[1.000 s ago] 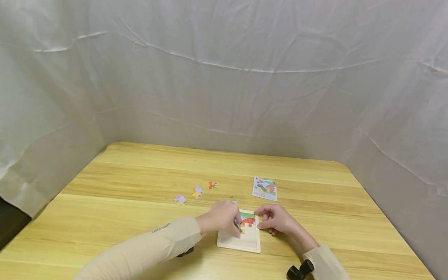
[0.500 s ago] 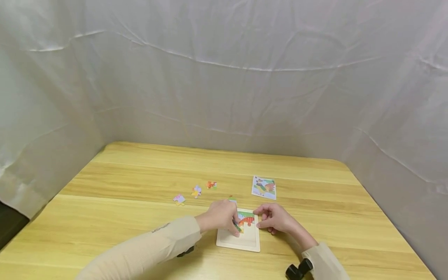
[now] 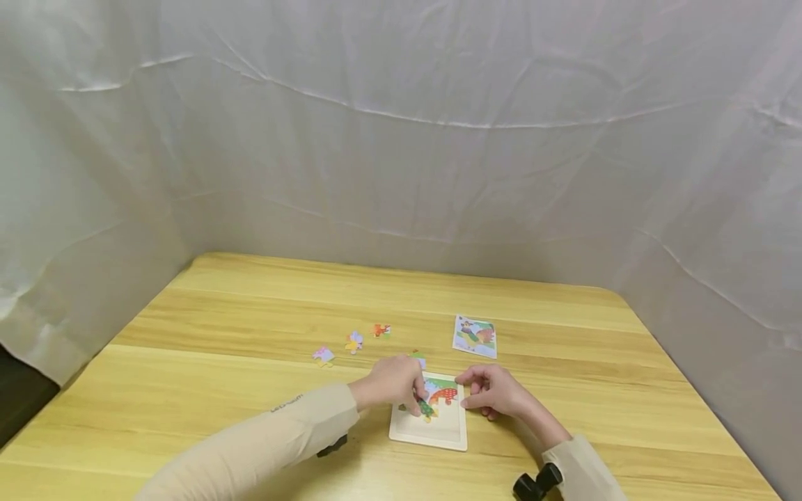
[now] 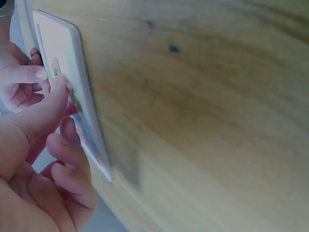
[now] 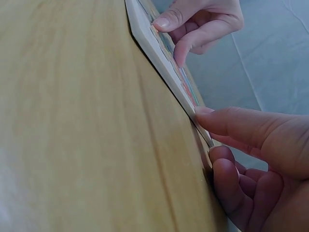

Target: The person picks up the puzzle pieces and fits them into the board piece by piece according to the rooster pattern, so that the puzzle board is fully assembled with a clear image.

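A pale wooden puzzle tray lies flat on the table, its upper part filled with joined pieces showing a red spotted shape and green. Over the tray's left side, my left hand pinches a green and yellow puzzle piece between thumb and forefinger. The left wrist view shows that thumb low over the tray, with the piece mostly hidden. My right hand holds the tray's right edge; in the right wrist view its thumb rests on the rim and the other fingers curl beside it.
Loose puzzle pieces lie beyond the tray: a lilac one, a lilac and orange one, a red one, and a green and blue one close to the tray. A picture card lies behind. Grey cloth surrounds the table.
My left hand has shifted slightly up and left over the tray, leaving more of the green and yellow piece in sight. My right hand stays at the tray's edge.
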